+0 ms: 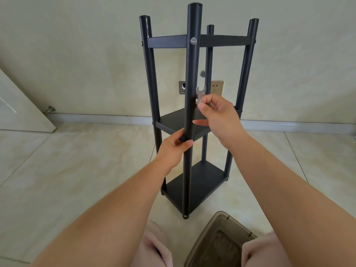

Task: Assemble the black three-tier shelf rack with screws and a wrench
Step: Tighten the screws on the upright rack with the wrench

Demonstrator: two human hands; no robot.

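The black three-tier shelf rack (194, 180) stands upright on the tiled floor in front of me, four round posts joined to three shelves. A silver screw head (193, 41) shows on the near post at the top shelf. My left hand (174, 146) grips the near post (190, 78) at the corner of the middle shelf (173, 122). My right hand (215, 114) pinches a small flat silver wrench (200, 94) just right of that post, above the middle shelf.
A brown translucent plastic bin (217, 241) sits on the floor between my knees. Behind the rack the wall has an open junction box (182, 87) and a gold socket plate (216, 87). A white door (21, 105) stands at the left.
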